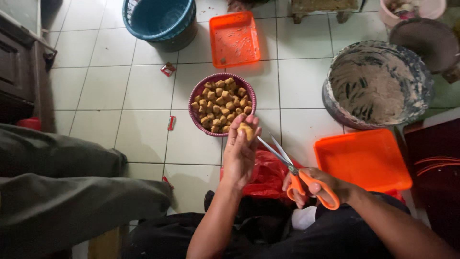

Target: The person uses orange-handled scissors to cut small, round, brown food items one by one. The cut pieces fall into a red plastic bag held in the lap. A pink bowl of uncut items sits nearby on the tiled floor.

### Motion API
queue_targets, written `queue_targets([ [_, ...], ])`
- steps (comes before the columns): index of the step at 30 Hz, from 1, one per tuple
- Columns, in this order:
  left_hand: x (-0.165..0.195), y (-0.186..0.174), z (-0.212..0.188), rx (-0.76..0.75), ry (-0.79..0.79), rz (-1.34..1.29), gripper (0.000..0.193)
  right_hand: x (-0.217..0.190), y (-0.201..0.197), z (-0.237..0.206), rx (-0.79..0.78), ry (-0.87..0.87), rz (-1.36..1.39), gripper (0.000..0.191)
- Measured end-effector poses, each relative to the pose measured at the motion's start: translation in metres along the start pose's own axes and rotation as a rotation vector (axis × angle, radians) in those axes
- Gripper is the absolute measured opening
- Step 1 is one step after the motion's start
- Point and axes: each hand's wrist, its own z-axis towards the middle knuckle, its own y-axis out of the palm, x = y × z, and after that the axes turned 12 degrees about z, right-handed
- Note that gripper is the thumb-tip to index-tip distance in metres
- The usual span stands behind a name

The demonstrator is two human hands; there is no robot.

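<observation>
Grey trouser legs (62, 192) of another person fill the left side, stretched across the white tile floor (105, 91). Dark cabinet (19, 72) sits at far left w/ a red thing (29, 123) at its foot. Blue basket (159, 19) is up top, red wrappers (168, 69) are scattered on tiles below it.

Next over: purple bowl (222, 104) full of tan tofu puffs, orange tray (234, 38) behind it w/ crumbs on it.

My left hand (241, 151) is raised just in front of the bowl's near rim, palm facing away from me, fingers curled up around one puff (246, 130). It's pinched btwn fingertips & thumb, held above the floor, apart from the bowl. Grip is closed on it, not loose.

Red plastic bag (268, 175) lies under and between my hands, on my lap area.

My right hand (314, 184) is lower, near my knee, thumb & fingers through the orange handles of the scissors (292, 170). Blades are parted, tips pointing up-left toward the puff; one blade reaches very near my left hand, can't tell if touching. Hand is clenched on the handles.

Right of that: second orange tray (362, 159), bare, just beside my right wrist. Behind it, big grey bucket (377, 84) of brownish paste, smeared rim. Dark round lid (426, 41) & pinkish tub (412, 8) at top right corner. Dark mat (436, 172) w/ orange lines at far right.
</observation>
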Motion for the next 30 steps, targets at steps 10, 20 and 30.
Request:
queue_targets([
  [10,-0.041,-0.006,-0.018,-0.249,-0.026,0.234,0.058,0.009,-0.015,-0.003,-0.086,-0.091,-0.034,0.094],
  [20,-0.060,-0.066,0.091,0.212,-0.236,0.470,0.067,0.020,-0.040,-0.007,0.261,-0.293,-0.030,0.024],
  [30,-0.127,-0.146,0.089,-0.752,-0.583,1.180,0.029,0.021,-0.033,-0.022,0.261,-0.229,0.107,0.033],
])
